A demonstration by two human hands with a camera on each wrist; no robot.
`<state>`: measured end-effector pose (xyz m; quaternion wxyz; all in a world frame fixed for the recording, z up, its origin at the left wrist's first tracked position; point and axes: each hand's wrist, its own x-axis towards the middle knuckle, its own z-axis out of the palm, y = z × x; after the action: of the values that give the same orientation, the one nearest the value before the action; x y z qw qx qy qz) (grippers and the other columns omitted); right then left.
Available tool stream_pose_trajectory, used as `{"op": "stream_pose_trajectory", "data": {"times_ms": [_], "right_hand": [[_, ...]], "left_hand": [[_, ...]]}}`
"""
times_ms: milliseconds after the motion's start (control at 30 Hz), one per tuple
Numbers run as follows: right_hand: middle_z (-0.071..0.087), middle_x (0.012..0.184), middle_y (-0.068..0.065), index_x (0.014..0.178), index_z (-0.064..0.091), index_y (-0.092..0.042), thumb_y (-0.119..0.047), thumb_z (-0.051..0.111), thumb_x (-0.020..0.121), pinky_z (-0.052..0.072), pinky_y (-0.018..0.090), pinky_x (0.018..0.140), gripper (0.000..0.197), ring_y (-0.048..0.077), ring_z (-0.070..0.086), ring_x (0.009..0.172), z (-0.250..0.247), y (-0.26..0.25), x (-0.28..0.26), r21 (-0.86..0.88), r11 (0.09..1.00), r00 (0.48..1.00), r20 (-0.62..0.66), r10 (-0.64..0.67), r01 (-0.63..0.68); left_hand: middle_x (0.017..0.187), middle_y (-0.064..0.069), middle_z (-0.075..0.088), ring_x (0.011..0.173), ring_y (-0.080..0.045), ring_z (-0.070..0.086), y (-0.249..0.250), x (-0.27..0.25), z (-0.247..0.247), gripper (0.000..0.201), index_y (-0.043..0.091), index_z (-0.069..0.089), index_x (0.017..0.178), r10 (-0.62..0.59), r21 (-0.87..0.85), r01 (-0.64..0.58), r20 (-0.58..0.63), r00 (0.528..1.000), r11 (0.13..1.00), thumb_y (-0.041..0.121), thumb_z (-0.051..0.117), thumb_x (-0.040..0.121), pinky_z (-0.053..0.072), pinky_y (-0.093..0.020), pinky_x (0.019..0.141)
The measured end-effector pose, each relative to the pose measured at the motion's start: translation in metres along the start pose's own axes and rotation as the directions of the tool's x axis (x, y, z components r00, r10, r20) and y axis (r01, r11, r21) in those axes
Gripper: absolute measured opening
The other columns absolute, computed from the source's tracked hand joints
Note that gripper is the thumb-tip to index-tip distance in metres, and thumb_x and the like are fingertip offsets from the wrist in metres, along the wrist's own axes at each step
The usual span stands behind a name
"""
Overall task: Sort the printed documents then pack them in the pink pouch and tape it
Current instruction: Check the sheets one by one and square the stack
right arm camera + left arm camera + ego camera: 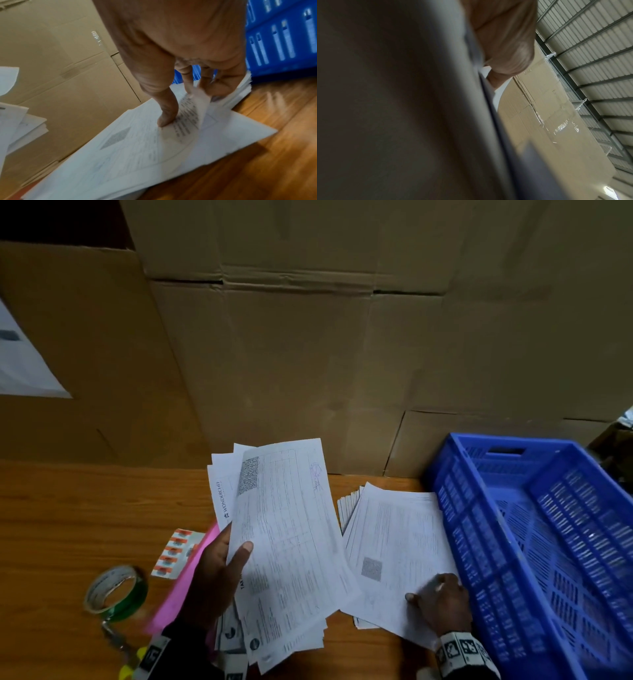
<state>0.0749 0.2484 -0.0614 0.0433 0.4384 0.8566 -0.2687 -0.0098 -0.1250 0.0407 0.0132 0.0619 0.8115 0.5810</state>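
My left hand (233, 549) grips a fanned sheaf of printed documents (291, 525) and holds it raised above the table, thumb on the top sheet. In the left wrist view the sheaf (402, 108) fills most of the picture, with the left hand (505, 54) behind its edge. A second pile of documents (394, 529) lies on the table by the crate. My right hand (435, 594) is on its near corner. The right wrist view shows the right hand (188, 108) with its thumb pressing the pile (137, 148) and its fingers curling up the top sheet's corner. The pink pouch (178, 587) lies under my left hand.
A green-edged tape roll (116, 590) stands at the front left, with a strip of orange stickers (174, 553) beside the pouch. A blue plastic crate (479, 542) sits on the right of the wooden table (68, 525). Stacked cardboard boxes (291, 354) wall off the back.
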Motion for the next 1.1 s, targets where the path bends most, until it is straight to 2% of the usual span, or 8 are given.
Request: {"op": "stream_pose_trajectory", "data": {"times_ms": [233,333,467,633,767,900,1000,1100], "right_hand": [[0.037,0.14,0.031,0.131,0.039,-0.006,-0.04,0.091,0.068,0.041,0.059,0.1,0.089,0.051,0.043,0.126,-0.005,-0.005,-0.015,0.059,0.991,0.991,-0.032,0.126,-0.124],[0.048,0.132,0.03,0.125,0.048,-0.005,-0.026,0.095,0.064,0.045,0.058,0.097,0.079,0.049,0.051,0.118,-0.004,0.008,-0.016,0.201,0.976,0.992,-0.07,0.106,-0.09],[0.06,0.113,0.019,0.11,0.056,-0.005,-0.006,0.092,0.066,0.047,0.05,0.093,0.056,0.037,0.056,0.103,-0.008,0.013,-0.02,0.332,0.941,0.99,-0.088,0.106,-0.071],[0.06,0.085,0.007,0.081,0.059,-0.01,-0.016,0.082,0.082,0.046,0.039,0.08,0.023,0.025,0.054,0.084,-0.019,0.014,-0.024,0.328,0.943,0.992,-0.125,-0.016,0.056],[0.058,0.102,0.009,0.096,0.056,-0.017,-0.016,0.07,0.092,0.047,0.045,0.084,0.015,0.03,0.056,0.098,-0.036,0.007,-0.031,0.391,0.887,0.958,-0.239,-0.157,0.243],[0.066,0.109,0.009,0.11,0.06,-0.024,-0.057,0.053,0.091,0.054,0.054,0.085,0.039,0.034,0.062,0.1,-0.06,0.0,-0.035,0.375,0.851,0.9,-0.373,-0.225,0.368],[0.061,0.076,0.009,0.088,0.055,-0.019,-0.042,0.055,0.097,0.053,0.041,0.055,0.025,0.03,0.059,0.067,-0.095,-0.028,-0.049,0.569,0.7,0.862,-0.489,-0.133,0.431],[0.059,0.073,0.007,0.094,0.058,-0.013,-0.028,0.056,0.102,0.046,0.03,0.046,0.017,0.025,0.056,0.061,-0.119,-0.052,-0.062,0.743,0.528,0.899,-0.426,-0.101,0.411]], "left_hand": [[0.11,0.014,0.065,0.094,-0.003,0.067,0.002,0.001,-0.001,0.039,0.024,0.051,0.127,0.006,-0.026,-0.007,-0.018,1.0,1.0,0.037,0.052,0.091,0.058,-0.019,0.07],[0.109,0.018,0.063,0.094,-0.001,0.066,0.004,0.002,-0.002,0.04,0.027,0.049,0.125,0.02,-0.031,-0.021,-0.019,1.0,0.999,0.038,0.051,0.087,0.059,-0.02,0.071],[0.134,0.011,0.055,0.121,-0.008,0.056,0.005,0.006,0.0,0.065,0.03,0.034,0.144,0.067,-0.083,-0.071,-0.045,0.997,0.994,0.034,0.054,0.082,0.053,-0.019,0.09],[0.154,0.032,0.023,0.137,0.012,0.03,0.016,0.01,0.006,0.092,0.029,0.012,0.154,0.209,-0.126,-0.231,-0.163,0.964,0.965,0.022,0.062,0.077,0.032,-0.002,0.098],[0.142,0.03,0.046,0.134,0.007,0.039,0.007,0.014,0.001,0.05,0.031,0.048,0.14,0.258,0.017,-0.258,0.014,0.966,0.966,0.03,0.05,0.089,0.031,-0.022,0.112],[0.131,0.033,0.056,0.129,0.006,0.047,0.0,0.014,0.002,0.038,0.034,0.061,0.127,0.208,0.052,-0.214,0.093,0.974,0.975,0.033,0.046,0.093,0.034,-0.02,0.108],[0.131,0.034,0.055,0.129,0.008,0.046,0.005,0.014,0.006,0.039,0.033,0.061,0.128,0.194,0.045,-0.199,0.093,0.977,0.979,0.03,0.047,0.092,0.031,-0.014,0.104],[0.131,0.026,0.059,0.129,0.004,0.048,0.009,0.014,0.008,0.039,0.032,0.062,0.128,0.176,-0.01,-0.176,0.097,0.98,0.984,0.037,0.049,0.091,0.034,-0.022,0.107]]}}
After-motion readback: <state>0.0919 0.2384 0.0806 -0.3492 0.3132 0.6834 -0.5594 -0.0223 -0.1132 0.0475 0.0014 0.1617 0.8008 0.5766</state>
